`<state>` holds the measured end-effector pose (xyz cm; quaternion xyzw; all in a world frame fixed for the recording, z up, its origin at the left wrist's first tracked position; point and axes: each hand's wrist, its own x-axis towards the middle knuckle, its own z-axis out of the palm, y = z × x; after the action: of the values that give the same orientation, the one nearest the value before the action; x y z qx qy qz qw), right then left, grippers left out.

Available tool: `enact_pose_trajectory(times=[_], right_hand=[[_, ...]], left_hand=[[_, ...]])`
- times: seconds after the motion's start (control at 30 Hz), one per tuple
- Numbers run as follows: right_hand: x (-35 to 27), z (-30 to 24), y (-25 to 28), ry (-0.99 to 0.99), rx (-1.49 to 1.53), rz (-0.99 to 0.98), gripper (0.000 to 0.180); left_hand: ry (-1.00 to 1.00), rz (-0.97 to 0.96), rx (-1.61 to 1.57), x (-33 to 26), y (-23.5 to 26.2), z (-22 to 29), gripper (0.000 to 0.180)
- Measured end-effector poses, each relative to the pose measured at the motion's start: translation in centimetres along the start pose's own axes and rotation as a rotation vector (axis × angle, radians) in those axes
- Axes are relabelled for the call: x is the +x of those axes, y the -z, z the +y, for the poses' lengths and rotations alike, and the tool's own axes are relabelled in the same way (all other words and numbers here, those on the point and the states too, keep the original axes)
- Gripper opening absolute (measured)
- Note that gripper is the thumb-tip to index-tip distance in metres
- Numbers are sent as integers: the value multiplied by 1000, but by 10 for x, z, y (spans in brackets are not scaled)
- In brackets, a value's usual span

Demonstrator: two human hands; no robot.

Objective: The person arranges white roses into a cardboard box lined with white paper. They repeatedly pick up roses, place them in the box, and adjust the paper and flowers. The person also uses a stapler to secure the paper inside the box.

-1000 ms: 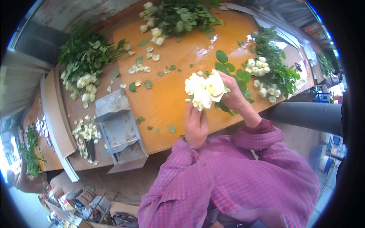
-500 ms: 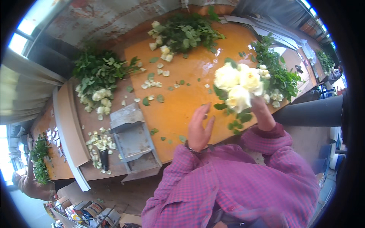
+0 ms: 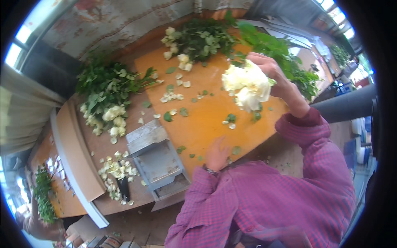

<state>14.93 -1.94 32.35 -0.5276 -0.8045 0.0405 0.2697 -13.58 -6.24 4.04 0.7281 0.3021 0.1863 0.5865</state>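
White rose bunch (image 3: 247, 84) held in right hand (image 3: 278, 78); left hand (image 3: 216, 153) on orange table (image 3: 209, 120).

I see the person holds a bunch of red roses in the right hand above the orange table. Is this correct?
Not quite: the head view shows the roses are creamy white, not red. The right hand does hold the bunch above the orange table.

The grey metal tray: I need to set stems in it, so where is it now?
In the head view, the grey metal tray sits at the table's near edge, just left of the left hand.
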Motion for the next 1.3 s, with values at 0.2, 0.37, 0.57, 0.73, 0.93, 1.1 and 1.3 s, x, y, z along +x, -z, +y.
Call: enact_pose_trajectory(times=[0.2,0.37,0.57,0.73,0.93,1.1,1.3], right_hand=[[19,6,7,63,-125,-37,35],[47,37,16,119,-506,-82,23],[101,158,3,308,-713,-215,13],[134,268,-58,435,-641,-357,9],[128,356,-155,523,-538,-505,5],[93,391,-188,526,-457,-582,5],[82,395,-199,471,-534,-603,11]], left_hand=[[-78,136,239,11,11,-6,68],[8,116,585,50,-8,-38,84],[125,155,663,65,-9,-92,77],[30,254,668,62,-12,-106,67],[51,288,682,64,-14,-103,65],[57,313,697,62,-17,-102,62],[66,309,704,66,-14,-96,60]])
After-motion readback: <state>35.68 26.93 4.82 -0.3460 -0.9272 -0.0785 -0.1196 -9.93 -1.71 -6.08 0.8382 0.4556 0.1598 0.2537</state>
